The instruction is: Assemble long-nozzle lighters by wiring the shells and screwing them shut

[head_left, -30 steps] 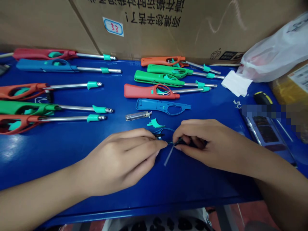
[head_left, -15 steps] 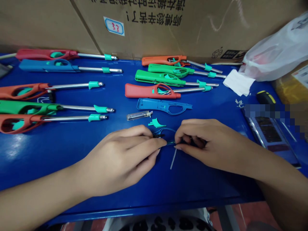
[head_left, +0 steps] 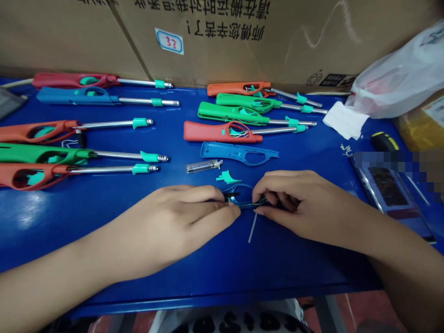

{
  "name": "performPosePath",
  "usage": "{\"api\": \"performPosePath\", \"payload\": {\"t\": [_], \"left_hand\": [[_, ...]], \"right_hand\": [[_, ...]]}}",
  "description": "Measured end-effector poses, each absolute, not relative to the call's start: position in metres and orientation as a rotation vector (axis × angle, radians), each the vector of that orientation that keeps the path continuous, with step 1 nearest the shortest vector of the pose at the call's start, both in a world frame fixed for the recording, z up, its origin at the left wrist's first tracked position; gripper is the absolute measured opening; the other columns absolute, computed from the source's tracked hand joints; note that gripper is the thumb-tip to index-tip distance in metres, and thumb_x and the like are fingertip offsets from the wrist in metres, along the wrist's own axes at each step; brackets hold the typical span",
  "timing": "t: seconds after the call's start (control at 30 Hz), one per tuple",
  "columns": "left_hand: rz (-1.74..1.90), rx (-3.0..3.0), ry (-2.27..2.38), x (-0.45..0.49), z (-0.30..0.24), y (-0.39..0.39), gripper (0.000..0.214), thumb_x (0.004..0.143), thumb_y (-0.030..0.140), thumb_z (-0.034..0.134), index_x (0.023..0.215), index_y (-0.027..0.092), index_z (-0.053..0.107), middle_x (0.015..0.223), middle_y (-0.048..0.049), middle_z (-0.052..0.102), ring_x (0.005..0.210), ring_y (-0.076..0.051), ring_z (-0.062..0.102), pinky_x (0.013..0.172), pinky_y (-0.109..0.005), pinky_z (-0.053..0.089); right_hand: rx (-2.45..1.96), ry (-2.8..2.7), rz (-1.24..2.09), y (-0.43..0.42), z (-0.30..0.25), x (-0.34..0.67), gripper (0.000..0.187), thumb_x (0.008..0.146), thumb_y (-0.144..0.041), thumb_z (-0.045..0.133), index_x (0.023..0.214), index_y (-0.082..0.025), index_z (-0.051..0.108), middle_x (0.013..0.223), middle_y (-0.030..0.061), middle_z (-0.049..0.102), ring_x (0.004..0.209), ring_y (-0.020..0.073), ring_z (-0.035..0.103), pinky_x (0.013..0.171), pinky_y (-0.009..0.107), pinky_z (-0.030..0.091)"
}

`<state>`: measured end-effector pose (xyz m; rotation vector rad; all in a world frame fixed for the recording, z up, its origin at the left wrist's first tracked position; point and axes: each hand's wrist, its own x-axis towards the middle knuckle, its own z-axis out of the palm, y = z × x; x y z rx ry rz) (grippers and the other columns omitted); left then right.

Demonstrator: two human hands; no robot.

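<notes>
Both hands work on a blue lighter half-shell point(head_left: 244, 187) lying on the blue table. My left hand point(head_left: 187, 217) is closed over its handle part, beside a small black piece point(head_left: 230, 195). The fingers of my right hand point(head_left: 289, 199) pinch at the shell's nose end, where a thin clear tube point(head_left: 253, 227) sticks out below the thumb. What lies under the fingertips is largely hidden. Just beyond the hands are a teal trigger point(head_left: 228, 177), a clear fuel tank point(head_left: 204, 166) and another blue half-shell point(head_left: 240, 153).
Several long-necked lighters, such as a red one point(head_left: 222, 132) and a green one point(head_left: 45, 153), lie in rows at left and back. A cardboard box point(head_left: 222, 60) walls the far edge. At right are a phone point(head_left: 391, 194), a screwdriver handle point(head_left: 384, 141), white paper point(head_left: 346, 120) and a plastic bag point(head_left: 388, 83).
The view has shifted slightly. My left fingers have flattened and moved a little along the shell, so more of it shows between the hands. My right hand keeps its pinch.
</notes>
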<state>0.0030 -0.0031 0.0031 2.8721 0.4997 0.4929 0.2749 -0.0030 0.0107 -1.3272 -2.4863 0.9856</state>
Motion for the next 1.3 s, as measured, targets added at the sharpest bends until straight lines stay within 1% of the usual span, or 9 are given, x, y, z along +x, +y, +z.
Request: {"api": "performPosePath", "payload": {"t": [0.1,0.23,0.4,0.7,0.83,1.0,1.1,1.17,1.3], "left_hand": [[0.532,2.763,0.520,0.002,-0.002,0.001,0.025,0.102,0.008,0.051,0.124,0.010,0.064,0.099,-0.0104,0.076,0.097,-0.023,0.071,0.075,-0.034,0.062],[0.579,2.655,0.580,0.004,-0.006,0.002,0.021,0.100,0.008,0.057,0.117,0.014,0.067,0.095,-0.0066,0.075,0.094,-0.020,0.070,0.077,-0.030,0.060],[0.621,2.641,0.560,0.003,-0.008,0.003,0.017,0.098,0.007,0.060,0.112,0.013,0.068,0.095,-0.0067,0.075,0.094,-0.019,0.069,0.077,-0.028,0.058],[0.517,2.851,0.534,0.003,-0.001,0.007,0.018,0.100,0.009,0.055,0.112,0.013,0.068,0.089,-0.0067,0.074,0.091,-0.022,0.069,0.071,-0.029,0.056],[0.589,2.836,0.532,0.001,-0.003,0.007,0.017,0.101,0.012,0.056,0.112,0.014,0.068,0.087,-0.0053,0.074,0.092,-0.021,0.070,0.074,-0.029,0.059],[0.723,2.659,0.627,-0.001,0.002,0.009,0.017,0.098,0.016,0.064,0.114,0.019,0.069,0.096,-0.0044,0.077,0.093,-0.019,0.071,0.082,-0.029,0.060],[0.852,2.607,0.811,-0.002,0.007,0.014,0.012,0.096,0.018,0.067,0.108,0.017,0.069,0.096,-0.0041,0.076,0.089,-0.017,0.069,0.083,-0.030,0.057],[0.813,2.643,0.937,-0.004,0.007,0.019,0.011,0.097,0.019,0.066,0.106,0.016,0.071,0.098,-0.0058,0.073,0.090,-0.019,0.066,0.085,-0.033,0.055],[0.578,2.703,0.949,-0.004,0.002,0.027,0.027,0.100,0.020,0.058,0.124,0.019,0.071,0.110,-0.0098,0.066,0.101,-0.023,0.061,0.090,-0.038,0.051]], "right_hand": [[-1.325,-2.484,0.998,-0.003,0.011,0.275,0.010,0.092,-0.018,0.065,0.097,-0.026,0.067,0.082,-0.0044,0.067,0.069,0.0124,0.058,0.064,0.027,0.041],[-1.314,-2.480,0.998,-0.004,0.011,0.276,0.011,0.091,-0.017,0.065,0.097,-0.026,0.068,0.082,-0.0045,0.068,0.070,0.0124,0.058,0.065,0.027,0.041],[-1.326,-2.474,0.988,-0.003,0.010,0.276,0.012,0.090,-0.017,0.065,0.097,-0.026,0.068,0.082,-0.0046,0.068,0.070,0.0127,0.058,0.065,0.028,0.040],[-1.329,-2.484,0.974,-0.004,0.010,0.275,0.012,0.090,-0.016,0.065,0.096,-0.026,0.067,0.081,-0.0051,0.066,0.068,0.0118,0.056,0.063,0.027,0.039],[-1.323,-2.483,0.973,-0.003,0.009,0.276,0.012,0.090,-0.016,0.064,0.097,-0.026,0.068,0.081,-0.0042,0.067,0.068,0.0121,0.057,0.063,0.026,0.040],[-1.339,-2.481,0.947,-0.004,0.009,0.275,0.009,0.091,-0.018,0.065,0.095,-0.026,0.068,0.080,-0.0043,0.067,0.068,0.0121,0.058,0.063,0.026,0.040],[-1.331,-2.470,0.953,-0.005,0.012,0.275,0.008,0.092,-0.019,0.063,0.094,-0.026,0.067,0.080,-0.0053,0.067,0.069,0.0109,0.058,0.064,0.026,0.041],[-1.338,-2.451,0.990,-0.006,0.014,0.275,0.008,0.094,-0.020,0.062,0.093,-0.026,0.067,0.079,-0.0061,0.067,0.067,0.0099,0.057,0.063,0.025,0.041],[-1.366,-2.422,1.068,-0.007,0.017,0.277,0.010,0.095,-0.020,0.060,0.093,-0.026,0.068,0.078,-0.0061,0.067,0.065,0.0094,0.056,0.060,0.025,0.041]]}}
